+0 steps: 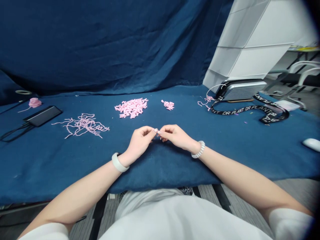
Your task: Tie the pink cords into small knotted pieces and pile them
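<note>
My left hand [138,143] and my right hand [176,136] meet at the middle of the blue cloth [100,166]. Their fingertips pinch a small pink yarn piece [156,131], mostly hidden by the fingers. Beyond them lies a heap of small pink knotted yarn pieces [131,107], with a smaller heap [168,105] to its right. A loose tangle of pink yarn strands [83,125] lies left of my left hand. A pink yarn rosette [34,102] sits at the far left.
A black phone-like device [43,115] with a dark cable lies at the left. On the right are a silver case [240,90], a black "DR PLANT" lanyard [250,110] and a white computer mouse [312,144]. White drawers [250,43] stand behind, beside a hanging blue backdrop [100,43].
</note>
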`<state>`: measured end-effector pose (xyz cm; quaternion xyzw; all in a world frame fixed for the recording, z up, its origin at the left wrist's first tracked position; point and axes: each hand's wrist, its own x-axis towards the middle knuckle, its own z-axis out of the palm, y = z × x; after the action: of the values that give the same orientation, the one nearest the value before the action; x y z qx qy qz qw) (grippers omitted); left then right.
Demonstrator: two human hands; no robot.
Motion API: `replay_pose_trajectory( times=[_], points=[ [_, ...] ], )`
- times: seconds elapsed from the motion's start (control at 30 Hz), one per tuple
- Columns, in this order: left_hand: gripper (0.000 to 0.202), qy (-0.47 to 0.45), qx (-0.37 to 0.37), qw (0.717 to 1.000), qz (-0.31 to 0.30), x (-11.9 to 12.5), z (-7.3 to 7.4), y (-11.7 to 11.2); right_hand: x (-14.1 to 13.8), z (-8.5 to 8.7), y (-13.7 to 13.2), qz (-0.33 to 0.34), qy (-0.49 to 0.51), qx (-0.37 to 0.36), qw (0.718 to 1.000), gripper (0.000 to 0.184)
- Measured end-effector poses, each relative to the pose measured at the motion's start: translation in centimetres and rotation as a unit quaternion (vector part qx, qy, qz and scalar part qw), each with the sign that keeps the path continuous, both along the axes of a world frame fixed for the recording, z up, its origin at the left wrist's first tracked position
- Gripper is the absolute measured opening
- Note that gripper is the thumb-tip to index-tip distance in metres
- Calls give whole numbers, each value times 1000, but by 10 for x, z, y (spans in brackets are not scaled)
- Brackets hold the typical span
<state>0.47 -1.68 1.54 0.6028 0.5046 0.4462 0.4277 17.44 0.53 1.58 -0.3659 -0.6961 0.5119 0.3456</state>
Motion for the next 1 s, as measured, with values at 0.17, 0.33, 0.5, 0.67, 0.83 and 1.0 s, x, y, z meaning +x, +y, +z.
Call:
replay_pose_trajectory(
  times=[0.17, 0.33, 0.5, 0.67, 0.83, 1.0],
  points=[
    [39, -61, -39, 996, 57, -2, 4, 7, 25, -3, 54, -159, -106, 163, 968, 34],
    [36, -110, -25, 988, 102, -13, 6, 18, 53, -20, 136, -349, -260, 177, 883, 27],
    [29, -132, 14, 982, 136, -32, 19, 36, 60, -41, 180, -400, -298, 144, 855, 27],
    [27, 85, 81, 971, 209, -95, 42, 63, 71, -55, 192, -414, -294, 150, 848, 32],
    [23, 422, 33, 841, 336, -194, 49, 72, 80, -60, 190, -429, -263, 181, 845, 43],
    [15, 389, -91, 829, 392, -263, 31, 71, 84, -64, 186, -451, -232, 194, 840, 43]
  ],
)
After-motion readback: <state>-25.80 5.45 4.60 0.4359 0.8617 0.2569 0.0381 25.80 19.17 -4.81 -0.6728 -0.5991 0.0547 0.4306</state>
